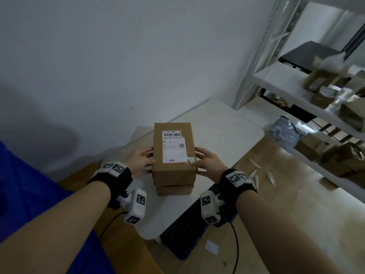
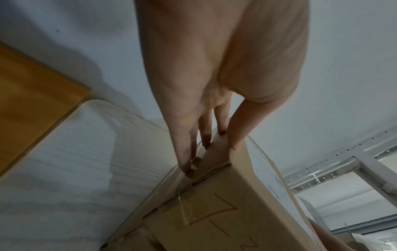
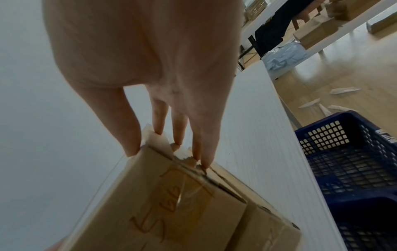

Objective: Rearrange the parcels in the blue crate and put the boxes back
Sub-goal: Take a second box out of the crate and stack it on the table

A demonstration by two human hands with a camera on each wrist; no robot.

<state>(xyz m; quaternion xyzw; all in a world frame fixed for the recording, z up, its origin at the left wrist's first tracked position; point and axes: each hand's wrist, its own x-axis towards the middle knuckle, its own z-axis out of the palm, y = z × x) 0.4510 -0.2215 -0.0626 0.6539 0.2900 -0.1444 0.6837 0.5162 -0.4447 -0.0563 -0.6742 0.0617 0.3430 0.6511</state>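
A brown cardboard box [image 1: 173, 153] with a white shipping label lies on top of a second, flatter box [image 1: 174, 189] on the white table [image 1: 217, 125]. My left hand [image 1: 141, 160] presses its left side with straight fingers, thumb at the top edge. My right hand [image 1: 209, 163] does the same on the right side. The left wrist view shows the left hand [image 2: 204, 141] with fingertips on the box [image 2: 225, 212]. The right wrist view shows the right hand [image 3: 171, 144] with fingertips on the box [image 3: 171, 203]. The blue crate [image 1: 183, 234] [image 3: 348, 161] sits on the floor, under the table's right edge.
A metal shelf rack [image 1: 296, 89] with cardboard boxes stands at the right. A grey plastic bag [image 1: 284, 131] and white paper scraps [image 1: 254, 165] lie on the wooden floor. Blue fabric [image 1: 19, 194] fills the lower left. The wall is close behind the table.
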